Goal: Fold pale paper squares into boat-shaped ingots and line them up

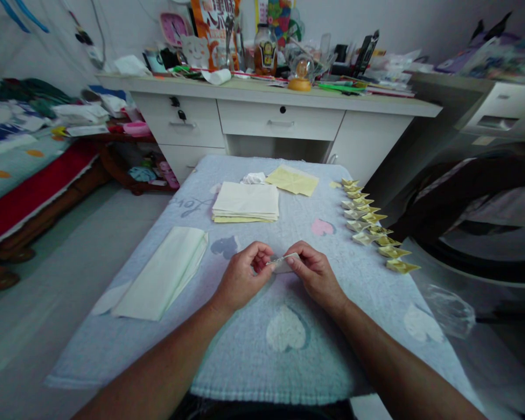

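Nearest, the hem of the cloth-covered bench (231, 367) crosses the bottom of the view, and both bare forearms come in over it from the lower corners, slanting inward until the hands almost meet over the middle of the cloth. The right hand (318, 273) has its grip clamped on a small folded paper (284, 265), thumb lying on the near face and the index finger bent behind the upper edge. The left hand (244, 269) is at the paper's other end, its fingers curled in toward the thumb and the paper's thin tip reaching them; I cannot tell whether that grip is pinched tight or only touching. The paper is held between the two hands, both wrists angled inward. Left of the hands, with a strip of cloth between, a pale folded sheet (161, 274) lies aslant toward the bench's left edge. To the right, a wider stretch of cloth runs to the folded paper boats (391, 252), which stand in staggered lines along the right edge, the nearest at the very rim. Beyond the hands lies a paper stack (245, 201), with yellow sheets (293, 179) just behind it to the right, near the far edge. Past that edge stands a white cabinet (282, 119).
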`<state>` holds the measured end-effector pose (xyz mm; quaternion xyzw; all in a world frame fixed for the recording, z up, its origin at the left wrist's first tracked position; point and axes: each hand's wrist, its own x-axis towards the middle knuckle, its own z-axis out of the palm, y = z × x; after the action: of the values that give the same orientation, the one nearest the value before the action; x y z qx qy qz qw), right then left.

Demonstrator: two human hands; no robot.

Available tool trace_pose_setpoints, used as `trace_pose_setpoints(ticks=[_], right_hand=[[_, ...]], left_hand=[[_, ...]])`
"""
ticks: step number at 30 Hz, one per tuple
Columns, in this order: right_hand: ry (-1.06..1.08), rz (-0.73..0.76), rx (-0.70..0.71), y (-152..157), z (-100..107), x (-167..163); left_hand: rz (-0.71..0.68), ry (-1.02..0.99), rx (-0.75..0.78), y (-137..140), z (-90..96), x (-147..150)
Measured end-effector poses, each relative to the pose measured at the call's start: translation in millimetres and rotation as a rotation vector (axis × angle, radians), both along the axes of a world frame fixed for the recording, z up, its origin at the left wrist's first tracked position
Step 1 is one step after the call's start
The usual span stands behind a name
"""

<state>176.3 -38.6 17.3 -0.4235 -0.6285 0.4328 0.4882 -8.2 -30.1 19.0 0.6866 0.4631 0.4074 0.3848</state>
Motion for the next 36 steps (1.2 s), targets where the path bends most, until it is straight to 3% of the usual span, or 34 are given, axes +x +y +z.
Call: trace_pose_setpoints(ticks=[6, 10, 36], right_hand=[[0.183, 0.012, -0.143, 0.0, -0.4, -1.3], [0.242, 0.013, -0.195, 0.9, -2.5, -0.7], [0.273, 0.035, -0.211, 1.8, -3.6, 1.4]], left_hand=[[-0.011, -0.042, -0.091, 2.6, 2.7, -2.1], [0.005, -0.04, -0.048, 1.6, 4.9, -2.3], [0.006, -0.103, -0.01, -1.0, 7.2, -4.9]])
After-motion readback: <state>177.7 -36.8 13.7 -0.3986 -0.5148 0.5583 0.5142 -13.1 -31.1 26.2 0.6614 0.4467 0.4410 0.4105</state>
